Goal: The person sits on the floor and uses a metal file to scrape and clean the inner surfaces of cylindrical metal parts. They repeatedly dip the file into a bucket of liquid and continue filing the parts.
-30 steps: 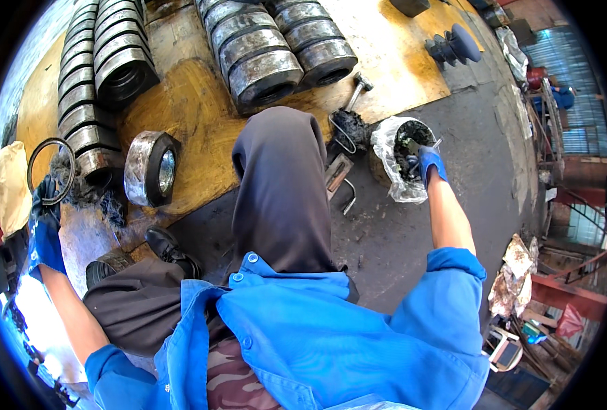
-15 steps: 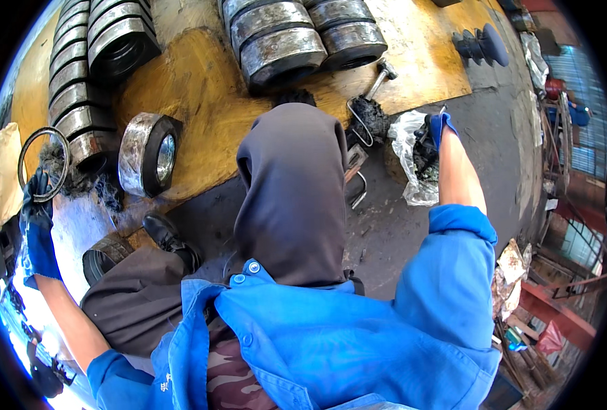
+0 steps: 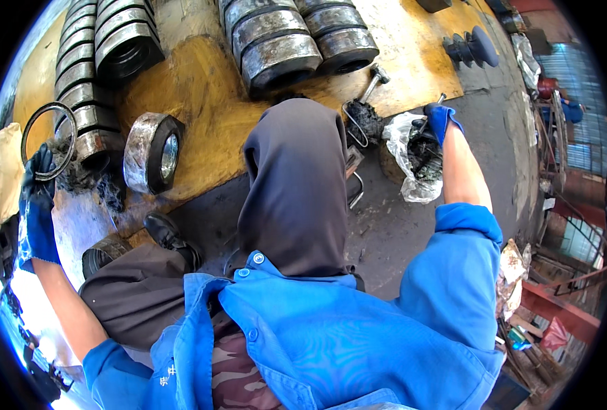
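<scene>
In a dark blue glove, my left hand (image 3: pixel 38 174) grips a thin metal ring (image 3: pixel 75 139) by its near edge. The ring is tilted up beside a row of thick steel collars (image 3: pixel 85 94). At the right, my gloved right hand (image 3: pixel 444 124) is closed round a thin rod-like handle (image 3: pixel 442 98), whose upper end sticks out past the fist. The hand is over the far side of a clear plastic bag (image 3: pixel 412 191) that holds black greasy matter (image 3: pixel 425 156). The handle's lower end is hidden there.
A single steel collar (image 3: pixel 138 152) stands near my left boot (image 3: pixel 163 232). More collars (image 3: pixel 279 60) lie in rows ahead on a yellow, grease-smeared board (image 3: pixel 194 89). A hammer (image 3: pixel 378 75) and dark matted fibre (image 3: pixel 366 124) are left of the bag. Beyond stands a dark stepped part (image 3: pixel 477 46).
My left hand has carried the ring farther away and slightly right. My right hand has shifted slightly right at the bag, still gripping the handle. The whole view has shifted a little.
</scene>
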The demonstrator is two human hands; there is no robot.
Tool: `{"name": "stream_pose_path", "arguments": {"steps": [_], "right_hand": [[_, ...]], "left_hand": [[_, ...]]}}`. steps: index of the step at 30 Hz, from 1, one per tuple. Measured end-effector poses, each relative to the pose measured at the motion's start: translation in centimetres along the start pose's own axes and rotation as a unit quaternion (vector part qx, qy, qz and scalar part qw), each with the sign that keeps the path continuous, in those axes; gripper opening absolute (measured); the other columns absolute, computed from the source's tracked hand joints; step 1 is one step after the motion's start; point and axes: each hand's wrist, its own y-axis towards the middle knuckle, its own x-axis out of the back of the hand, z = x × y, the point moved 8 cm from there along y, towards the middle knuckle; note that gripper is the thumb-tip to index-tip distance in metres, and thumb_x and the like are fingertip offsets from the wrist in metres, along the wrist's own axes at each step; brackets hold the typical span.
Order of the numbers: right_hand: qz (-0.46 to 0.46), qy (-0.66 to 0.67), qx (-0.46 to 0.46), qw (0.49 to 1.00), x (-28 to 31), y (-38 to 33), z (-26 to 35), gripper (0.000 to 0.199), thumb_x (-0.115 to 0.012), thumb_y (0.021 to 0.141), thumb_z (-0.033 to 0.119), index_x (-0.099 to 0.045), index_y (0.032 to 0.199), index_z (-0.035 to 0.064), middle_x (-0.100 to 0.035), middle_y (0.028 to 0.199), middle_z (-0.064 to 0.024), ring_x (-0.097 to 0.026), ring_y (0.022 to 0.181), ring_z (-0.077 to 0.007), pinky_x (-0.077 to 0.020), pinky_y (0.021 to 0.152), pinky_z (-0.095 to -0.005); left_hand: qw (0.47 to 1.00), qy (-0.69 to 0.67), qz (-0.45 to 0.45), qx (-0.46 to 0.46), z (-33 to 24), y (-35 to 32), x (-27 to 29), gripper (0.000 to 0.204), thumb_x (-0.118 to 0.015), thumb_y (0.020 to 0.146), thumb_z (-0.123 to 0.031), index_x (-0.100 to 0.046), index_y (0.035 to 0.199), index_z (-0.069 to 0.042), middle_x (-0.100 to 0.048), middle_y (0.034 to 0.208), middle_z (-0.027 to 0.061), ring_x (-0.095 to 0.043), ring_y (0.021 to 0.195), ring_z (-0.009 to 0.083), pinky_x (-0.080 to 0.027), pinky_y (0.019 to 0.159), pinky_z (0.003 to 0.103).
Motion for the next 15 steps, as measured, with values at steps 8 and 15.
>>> {"name": "stream_pose_path", "arguments": {"steps": [8, 15], "right_hand": [[0.005, 0.2, 0.013, 0.98, 3.3, -5.1, -0.4, 0.017, -0.048, 0.083, 0.021, -0.053, 0.086, 0.0046, -0.057, 0.071, -0.0128, -0.058, 0.057, -0.0219, -0.0494, 0.052, -0.0355], [0.06, 0.356, 0.119, 0.925, 3.6, -8.8, 5.8, 0.027, -0.051, 0.091, 0.023, -0.049, 0.109, 0.0031, -0.062, 0.089, -0.0125, -0.065, 0.073, -0.0226, -0.0535, 0.063, -0.0349]], "left_hand": [[0.986, -0.167, 0.015, -0.006, -1.5, 1.3, -1.6, 0.04, -0.028, 0.1, -0.004, -0.032, 0.138, 0.006, -0.042, 0.14, 0.0135, -0.043, 0.128, 0.0209, -0.032, 0.111, 0.028], [0.973, -0.224, -0.041, 0.031, -1.4, -1.3, 0.9, 0.036, -0.035, 0.099, -0.009, -0.039, 0.132, 0.005, -0.047, 0.137, 0.0143, -0.046, 0.125, 0.025, -0.035, 0.108, 0.034]]}}
